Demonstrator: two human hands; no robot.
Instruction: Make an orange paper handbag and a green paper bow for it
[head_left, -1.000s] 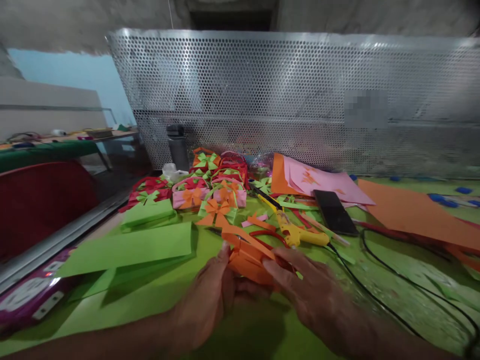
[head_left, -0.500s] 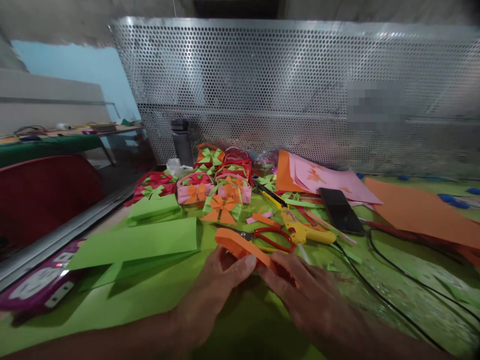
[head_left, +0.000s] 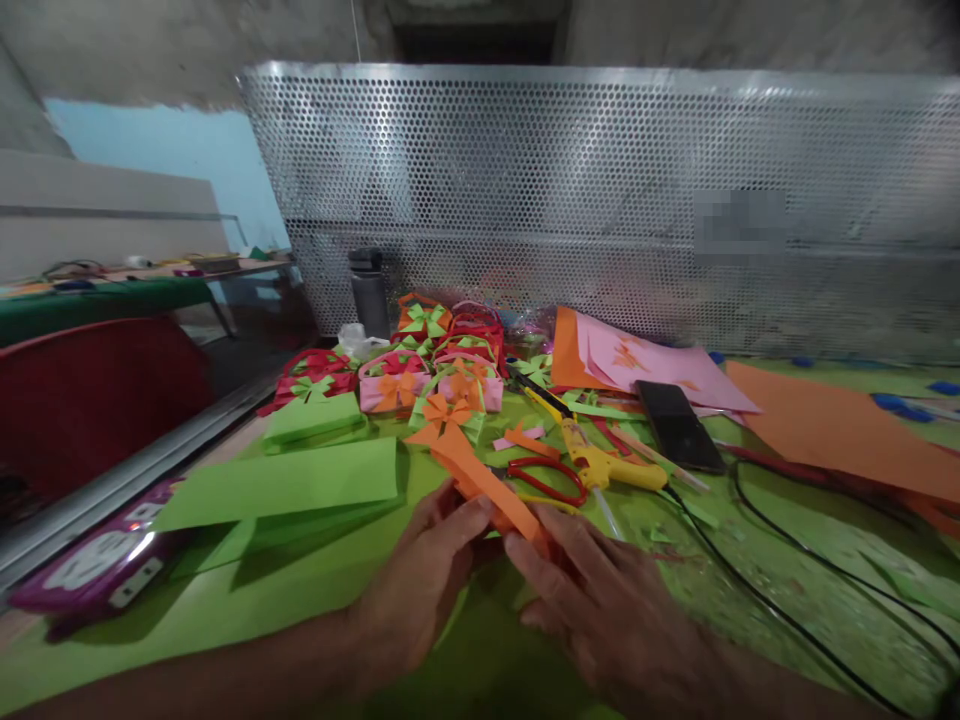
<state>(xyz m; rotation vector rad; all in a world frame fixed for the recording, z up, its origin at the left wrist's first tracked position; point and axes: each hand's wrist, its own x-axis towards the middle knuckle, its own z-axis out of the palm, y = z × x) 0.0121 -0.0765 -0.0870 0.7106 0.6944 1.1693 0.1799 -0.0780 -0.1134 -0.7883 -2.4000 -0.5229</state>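
A folded orange paper piece [head_left: 480, 478] lies between both hands at the front middle of the green table [head_left: 780, 560]. My left hand [head_left: 427, 575] pinches its near end with thumb and fingers closed on it. My right hand [head_left: 600, 600] lies over the piece's right end, fingers pressing it down. Just behind the paper lie red-handled scissors [head_left: 544, 477] and a yellow glue gun [head_left: 600, 462].
Green paper sheets [head_left: 289, 480] lie at the left. Small paper baskets with bows [head_left: 427, 365] crowd the back by a dark bottle [head_left: 369, 290]. A phone [head_left: 677, 425], pink and orange sheets [head_left: 825, 425] and black cables [head_left: 787, 590] lie at the right. A perforated metal screen [head_left: 600, 190] stands behind.
The orange paper has gone from a bunched, raised shape to a long flat strip pointing away, pressed lower toward the table. Both hands shifted slightly with it.
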